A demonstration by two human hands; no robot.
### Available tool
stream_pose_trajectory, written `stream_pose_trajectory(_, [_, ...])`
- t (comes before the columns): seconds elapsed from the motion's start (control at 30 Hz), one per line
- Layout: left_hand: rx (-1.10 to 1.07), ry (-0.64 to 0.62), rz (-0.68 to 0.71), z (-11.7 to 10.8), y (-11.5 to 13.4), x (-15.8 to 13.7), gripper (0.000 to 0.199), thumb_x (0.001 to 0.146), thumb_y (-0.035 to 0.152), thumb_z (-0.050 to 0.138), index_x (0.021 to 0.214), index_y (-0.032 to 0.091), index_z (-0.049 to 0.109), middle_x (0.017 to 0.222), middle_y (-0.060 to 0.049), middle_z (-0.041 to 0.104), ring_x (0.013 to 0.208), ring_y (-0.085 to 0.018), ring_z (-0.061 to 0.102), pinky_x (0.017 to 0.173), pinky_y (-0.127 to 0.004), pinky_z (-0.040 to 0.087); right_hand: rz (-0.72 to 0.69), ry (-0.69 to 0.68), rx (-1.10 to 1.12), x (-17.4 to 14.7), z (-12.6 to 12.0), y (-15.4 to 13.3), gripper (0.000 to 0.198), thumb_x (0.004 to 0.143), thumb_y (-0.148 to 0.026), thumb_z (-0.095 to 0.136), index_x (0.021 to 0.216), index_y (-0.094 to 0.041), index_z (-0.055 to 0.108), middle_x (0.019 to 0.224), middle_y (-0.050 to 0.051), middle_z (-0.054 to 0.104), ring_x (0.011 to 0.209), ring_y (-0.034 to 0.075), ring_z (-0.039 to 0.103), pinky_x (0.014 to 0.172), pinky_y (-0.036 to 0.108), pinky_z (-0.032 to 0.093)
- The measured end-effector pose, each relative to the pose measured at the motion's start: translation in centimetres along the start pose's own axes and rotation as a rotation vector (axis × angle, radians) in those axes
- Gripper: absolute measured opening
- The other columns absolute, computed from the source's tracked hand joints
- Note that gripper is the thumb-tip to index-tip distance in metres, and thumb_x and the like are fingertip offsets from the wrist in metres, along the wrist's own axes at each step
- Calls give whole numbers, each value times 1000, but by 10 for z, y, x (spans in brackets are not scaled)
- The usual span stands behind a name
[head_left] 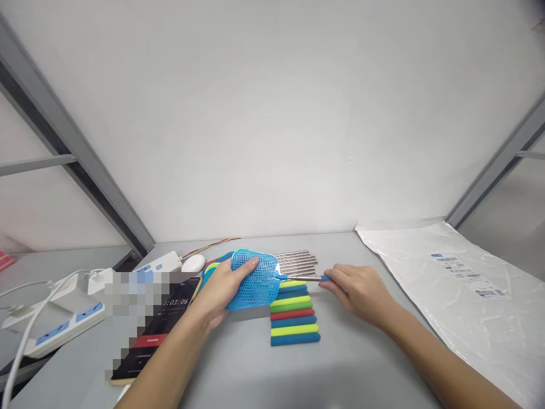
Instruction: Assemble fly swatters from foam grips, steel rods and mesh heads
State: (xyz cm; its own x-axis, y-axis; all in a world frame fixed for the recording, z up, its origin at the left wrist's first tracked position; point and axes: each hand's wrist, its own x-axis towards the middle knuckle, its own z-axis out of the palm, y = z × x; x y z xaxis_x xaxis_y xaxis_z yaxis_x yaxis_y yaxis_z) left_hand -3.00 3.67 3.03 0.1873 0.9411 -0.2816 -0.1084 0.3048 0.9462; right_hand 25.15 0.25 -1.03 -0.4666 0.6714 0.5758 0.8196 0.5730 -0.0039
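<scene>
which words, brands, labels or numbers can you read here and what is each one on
":03:06" on the phone screen; its start is hidden by pixelation.
Red band on that screen: lettering too blurred to read.
Label on the white package: print too small to read.

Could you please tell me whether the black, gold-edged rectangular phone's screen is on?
On: the black, gold-edged rectangular phone shows pale digits and a red bar.
</scene>
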Motion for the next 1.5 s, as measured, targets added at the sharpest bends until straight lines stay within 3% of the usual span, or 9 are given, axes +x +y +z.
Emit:
stream_pose_trajectory(0.2, [-124, -120, 101, 3, -1, -1, 41, 86, 51, 53, 110, 18, 60, 105, -11, 69, 62, -17, 65, 53, -32, 55, 278, -94, 4, 2, -14, 24, 24, 97, -36, 40, 92, -22, 60, 76, 0, 67, 61, 14, 59, 54, 25, 32])
stream_pose_trajectory(0.27, [-144, -78, 174, 3, -2, 1, 38, 88, 49, 51, 110, 19, 58, 107, -9, 66, 61, -14, 62, 55, -31, 54, 404, -128, -53, 1, -17, 35, 25, 97, -36, 39, 93, -23, 59, 73, 0, 67, 60, 16, 60, 51, 26, 31])
stream_pose_trajectory(0.43, [11, 36, 357, 1, -10, 5, 28, 87, 45, 54, 89, 17, 60, 84, -1, 63, 58, -10, 56, 57, -25, 47, 564, -255, -159, -6, -15, 50, 26, 96, -35, 37, 84, -23, 57, 59, 1, 63, 52, 19, 59, 45, 26, 25])
stream_pose_trajectory(0.67, [212, 49, 424, 5, -15, 6, 24, 88, 41, 53, 81, 18, 59, 74, 1, 61, 57, -10, 52, 59, -23, 42, 563, -399, -177, -7, -13, 36, 20, 93, -32, 38, 81, -22, 50, 60, 2, 61, 53, 20, 57, 47, 27, 23])
stream_pose_trajectory(0.83, [243, -8, 434, 10, -22, 8, 25, 89, 40, 51, 80, 18, 58, 71, 1, 59, 54, -9, 51, 58, -23, 40, 568, -466, 19, 0, -28, 23, 18, 92, -36, 38, 80, -23, 44, 66, 0, 60, 56, 17, 54, 48, 27, 25])
stream_pose_trajectory(0.93, [204, -7, 384, 15, -27, 9, 27, 88, 44, 52, 79, 18, 54, 69, 2, 56, 52, -9, 50, 54, -23, 39, 499, -439, 139, 2, -33, 15, 16, 91, -34, 40, 79, -24, 39, 64, -3, 55, 55, 14, 49, 51, 26, 28])
stream_pose_trajectory(1.07, [76, 107, 354, 22, -34, 10, 31, 85, 49, 56, 82, 21, 44, 61, 7, 47, 51, -8, 44, 51, -21, 37, 402, -408, 222, 4, -32, 2, 15, 91, -33, 41, 81, -24, 36, 60, -6, 49, 52, 13, 43, 52, 26, 27])
stream_pose_trajectory(1.27, [-92, 198, 381, 20, -36, 14, 40, 80, 45, 66, 101, 25, 38, 66, 9, 47, 55, -9, 46, 54, -21, 39, 273, -405, 242, 4, -25, -8, 13, 94, -32, 37, 86, -24, 43, 66, -4, 55, 54, 12, 45, 53, 26, 25])
stream_pose_trajectory(1.5, [172, 90, 427, 18, -30, 9, 28, 85, 45, 59, 86, 18, 57, 67, 4, 51, 57, -8, 45, 60, -21, 37, 229, -435, 191, 3, -28, -4, 18, 89, -24, 41, 72, -21, 45, 62, -3, 52, 54, 11, 42, 54, 26, 24])
